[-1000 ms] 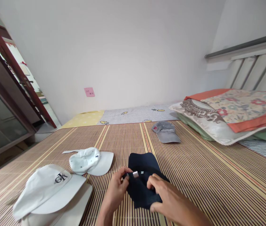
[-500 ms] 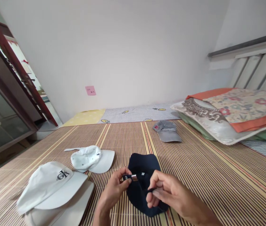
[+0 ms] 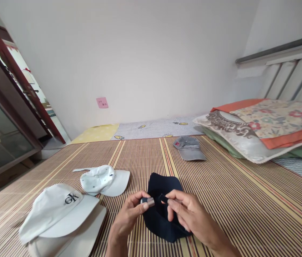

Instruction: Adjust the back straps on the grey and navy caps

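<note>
A dark navy cap (image 3: 163,185) lies on the striped bamboo mat (image 3: 247,200) just in front of me, its brim pointing away. My left hand (image 3: 129,217) pinches the cap's silver strap buckle (image 3: 150,202) between thumb and fingers. Right beside it, my right hand (image 3: 188,216) holds the dark end of the cap's back strap (image 3: 163,197) at its fingertips, close to the buckle. The rear of the cap is partly hidden under both hands.
Two white caps (image 3: 60,214) lie stacked at the near left, the top one with a black logo. A smaller white cap (image 3: 104,181) sits beyond them. A grey cap (image 3: 190,149) lies farther back. Pillows (image 3: 258,132) fill the right; a glass-door cabinet (image 3: 1,125) stands left.
My right hand has lifted from the cap's rear and brought the strap end up toward the buckle. My left hand stays pinched on the buckle. The cap shifted slightly.
</note>
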Available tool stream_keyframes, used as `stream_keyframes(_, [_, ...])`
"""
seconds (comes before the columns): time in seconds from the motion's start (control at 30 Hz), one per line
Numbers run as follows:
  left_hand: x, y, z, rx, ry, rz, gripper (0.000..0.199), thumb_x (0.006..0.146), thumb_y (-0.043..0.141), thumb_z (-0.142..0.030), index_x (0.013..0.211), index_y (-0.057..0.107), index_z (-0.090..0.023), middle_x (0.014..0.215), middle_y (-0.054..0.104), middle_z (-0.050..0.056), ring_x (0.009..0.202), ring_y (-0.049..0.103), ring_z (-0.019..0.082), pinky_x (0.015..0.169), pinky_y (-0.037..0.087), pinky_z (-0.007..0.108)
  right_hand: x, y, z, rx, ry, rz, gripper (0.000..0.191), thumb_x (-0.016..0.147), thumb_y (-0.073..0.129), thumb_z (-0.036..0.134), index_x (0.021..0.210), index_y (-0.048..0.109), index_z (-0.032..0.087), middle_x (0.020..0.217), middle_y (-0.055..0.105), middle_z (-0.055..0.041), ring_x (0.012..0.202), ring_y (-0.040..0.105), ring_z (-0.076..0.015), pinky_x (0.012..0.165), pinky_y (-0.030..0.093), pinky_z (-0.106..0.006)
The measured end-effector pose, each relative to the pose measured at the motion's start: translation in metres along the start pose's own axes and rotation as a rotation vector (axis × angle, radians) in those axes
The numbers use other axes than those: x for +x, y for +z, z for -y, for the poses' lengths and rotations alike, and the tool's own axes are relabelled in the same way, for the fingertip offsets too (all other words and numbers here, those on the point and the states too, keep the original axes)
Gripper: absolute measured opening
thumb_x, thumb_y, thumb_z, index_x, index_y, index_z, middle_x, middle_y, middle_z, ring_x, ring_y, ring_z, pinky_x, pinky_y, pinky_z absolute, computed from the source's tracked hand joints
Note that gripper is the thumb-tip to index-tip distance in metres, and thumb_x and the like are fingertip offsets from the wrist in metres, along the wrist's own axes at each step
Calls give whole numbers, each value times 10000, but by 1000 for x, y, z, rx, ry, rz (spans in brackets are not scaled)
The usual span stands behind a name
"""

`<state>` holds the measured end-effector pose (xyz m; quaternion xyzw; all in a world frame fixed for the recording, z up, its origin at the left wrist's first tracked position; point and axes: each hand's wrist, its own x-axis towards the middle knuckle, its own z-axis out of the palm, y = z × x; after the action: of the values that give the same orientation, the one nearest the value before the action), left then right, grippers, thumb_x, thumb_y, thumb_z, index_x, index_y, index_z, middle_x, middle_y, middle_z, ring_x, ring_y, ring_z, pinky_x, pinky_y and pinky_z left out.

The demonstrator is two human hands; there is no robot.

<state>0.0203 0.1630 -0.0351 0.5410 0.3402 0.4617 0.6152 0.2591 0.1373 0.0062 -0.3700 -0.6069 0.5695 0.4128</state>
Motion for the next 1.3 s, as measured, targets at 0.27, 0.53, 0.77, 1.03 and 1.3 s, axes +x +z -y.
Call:
stream_keyframes(0.27, [4, 3, 6, -80, 45, 22, 351, 766, 898, -496, 848, 756, -186, 779, 603, -7, 742, 449, 143, 706, 324, 263, 1, 4, -4, -119, -9, 1, 311, 1034, 563, 456, 910, 669, 191, 761, 666, 1, 491, 424, -70, 474, 307, -235])
stream_keyframes(0.53, [6, 10, 1, -46, 73, 20, 299, 847, 838, -454, 786, 735, -180, 752, 535, -12, 748, 426, 148, 719, 330, 271, 3, 5, -4, -105, -25, 12, 228, 1054, 549, 409, 1010, 637, 203, 754, 663, 17, 491, 403, -71, 466, 284, -235])
stream_keyframes(0.77, [6, 11, 4, -61, 33, 35, 328, 800, 872, -453, 744, 704, -177, 718, 469, -30, 702, 369, 136, 667, 288, 267, 2, 4, -4, -146, -26, 18, 218, 1052, 556, 382, 959, 642, 205, 724, 671, 17, 498, 410, -74, 472, 284, -235])
stream_keyframes(1.03, [6, 12, 5, -64, 62, 74, 382, 819, 850, -527, 753, 707, -178, 725, 454, -26, 707, 358, 143, 674, 281, 276, 0, 8, 9, -199, 3, 41, 202, 1018, 559, 316, 881, 652, 200, 690, 667, 23, 480, 417, -79, 516, 323, -260])
stream_keyframes(1.3, [7, 16, 1, -46, 49, 72, 383, 822, 848, -531, 751, 722, -176, 715, 462, -24, 701, 366, 142, 671, 289, 273, -1, 9, 18, -282, 9, 30, 199, 1007, 556, 270, 842, 648, 208, 679, 658, 26, 708, 627, -153, 730, 452, -284])
